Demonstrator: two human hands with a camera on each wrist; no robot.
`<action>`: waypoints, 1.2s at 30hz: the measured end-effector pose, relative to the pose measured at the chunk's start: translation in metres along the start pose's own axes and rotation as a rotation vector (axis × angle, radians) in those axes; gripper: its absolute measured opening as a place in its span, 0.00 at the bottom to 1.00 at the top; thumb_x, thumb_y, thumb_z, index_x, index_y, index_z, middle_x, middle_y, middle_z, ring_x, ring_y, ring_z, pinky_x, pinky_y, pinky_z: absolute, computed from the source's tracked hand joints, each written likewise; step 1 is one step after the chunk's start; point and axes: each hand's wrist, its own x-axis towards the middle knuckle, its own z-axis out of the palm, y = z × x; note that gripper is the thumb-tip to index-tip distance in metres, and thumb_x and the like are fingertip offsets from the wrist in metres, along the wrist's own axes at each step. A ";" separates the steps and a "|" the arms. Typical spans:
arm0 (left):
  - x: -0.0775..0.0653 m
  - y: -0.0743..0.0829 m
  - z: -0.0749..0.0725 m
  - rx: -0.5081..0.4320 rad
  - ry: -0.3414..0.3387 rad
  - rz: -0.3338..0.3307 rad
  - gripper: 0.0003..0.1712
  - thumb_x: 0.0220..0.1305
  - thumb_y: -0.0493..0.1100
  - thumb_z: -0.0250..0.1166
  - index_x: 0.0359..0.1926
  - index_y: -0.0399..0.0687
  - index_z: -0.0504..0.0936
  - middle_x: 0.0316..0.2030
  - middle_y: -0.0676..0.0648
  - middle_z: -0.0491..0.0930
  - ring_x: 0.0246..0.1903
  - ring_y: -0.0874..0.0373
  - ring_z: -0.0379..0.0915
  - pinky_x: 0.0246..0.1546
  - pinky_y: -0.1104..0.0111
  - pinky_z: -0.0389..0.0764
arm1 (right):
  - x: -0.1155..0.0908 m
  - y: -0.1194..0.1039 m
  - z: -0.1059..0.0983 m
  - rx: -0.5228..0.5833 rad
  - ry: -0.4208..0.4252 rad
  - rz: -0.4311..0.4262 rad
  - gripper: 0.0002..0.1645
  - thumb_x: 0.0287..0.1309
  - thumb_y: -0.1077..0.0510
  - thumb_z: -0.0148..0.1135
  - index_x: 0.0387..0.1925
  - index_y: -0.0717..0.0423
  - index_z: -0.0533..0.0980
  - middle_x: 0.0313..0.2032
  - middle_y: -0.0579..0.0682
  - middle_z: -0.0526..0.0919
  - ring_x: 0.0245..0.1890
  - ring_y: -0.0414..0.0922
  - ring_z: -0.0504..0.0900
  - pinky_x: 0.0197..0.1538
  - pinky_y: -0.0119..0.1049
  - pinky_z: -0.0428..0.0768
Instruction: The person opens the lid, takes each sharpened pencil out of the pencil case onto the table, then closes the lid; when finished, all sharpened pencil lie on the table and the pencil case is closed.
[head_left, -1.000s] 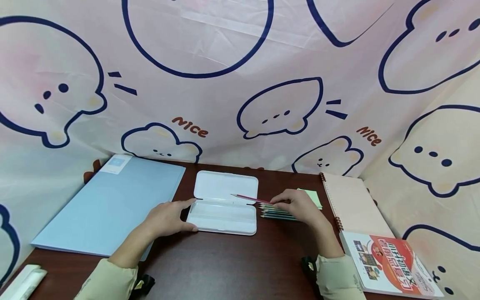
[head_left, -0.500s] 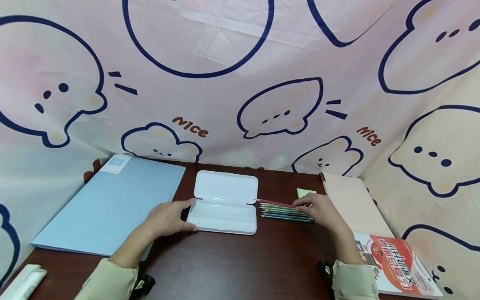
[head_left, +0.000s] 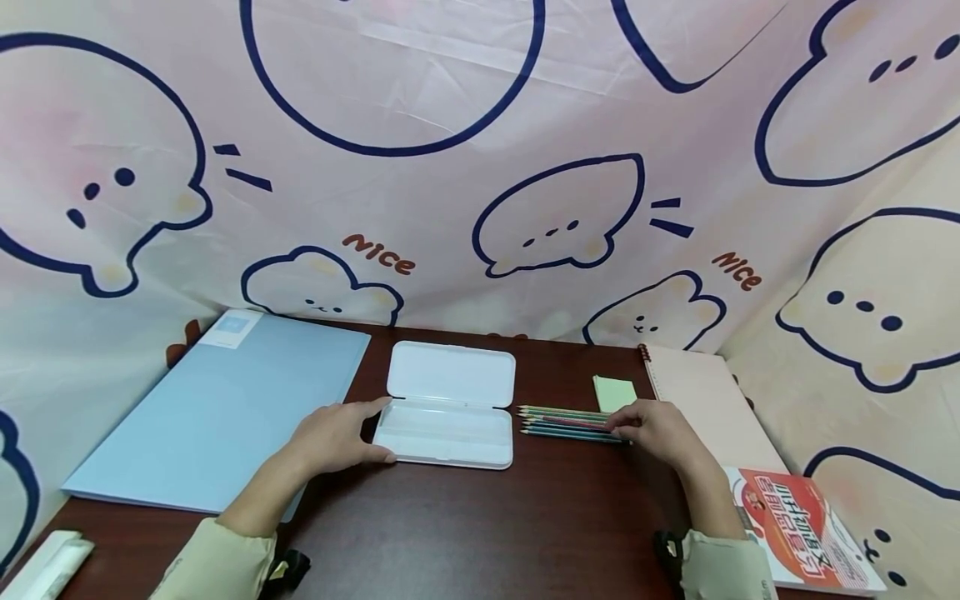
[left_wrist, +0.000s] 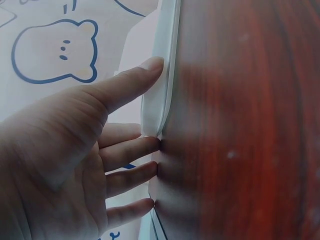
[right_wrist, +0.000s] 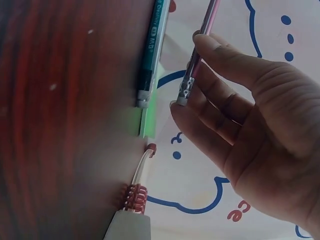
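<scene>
A white pencil case [head_left: 453, 452] lies with its lid raised at the middle of the table. My left hand [head_left: 337, 436] grips its left end, thumb at the front edge and index finger by the hinge side; the thumb [left_wrist: 150, 65] shows on the case wall in the left wrist view. My right hand [head_left: 660, 429] pinches a pink pencil [right_wrist: 208, 24] near its eraser end. That pencil is over a row of several green and blue pencils [head_left: 566, 436], right of the case. In the right wrist view, a teal pencil [right_wrist: 152, 52] is apart from the held one.
Green sticky notes [head_left: 615, 392] lie behind the pencils. A spiral sketchbook [head_left: 705, 400] and a red and white book [head_left: 810, 525] are along the right side. On the left are a large blue folder [head_left: 225, 417] and a folded white item [head_left: 52, 567]. A patterned curtain [head_left: 435, 208] hangs behind.
My right hand has drawn the pink pencil rightward from over the case, then forward toward me, to above the pencil row. My left hand stays on the case.
</scene>
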 end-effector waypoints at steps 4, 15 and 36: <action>0.000 0.000 0.000 -0.001 -0.003 -0.004 0.52 0.46 0.66 0.78 0.69 0.48 0.75 0.59 0.40 0.83 0.49 0.44 0.83 0.43 0.50 0.80 | -0.001 0.004 0.004 -0.017 -0.022 -0.026 0.03 0.59 0.56 0.72 0.32 0.43 0.89 0.33 0.37 0.88 0.36 0.37 0.81 0.42 0.41 0.79; 0.001 0.000 0.000 0.001 -0.014 -0.003 0.52 0.46 0.67 0.78 0.70 0.49 0.75 0.59 0.41 0.83 0.49 0.44 0.82 0.44 0.49 0.80 | 0.001 0.002 0.010 -0.020 -0.066 -0.021 0.05 0.57 0.58 0.73 0.31 0.42 0.88 0.34 0.38 0.88 0.40 0.42 0.84 0.47 0.47 0.80; 0.001 0.000 -0.002 -0.001 -0.011 0.001 0.53 0.46 0.67 0.78 0.69 0.48 0.75 0.58 0.40 0.83 0.48 0.43 0.83 0.42 0.50 0.80 | 0.007 -0.007 0.016 -0.031 -0.105 0.087 0.07 0.58 0.60 0.72 0.30 0.43 0.83 0.29 0.39 0.83 0.32 0.40 0.75 0.40 0.40 0.75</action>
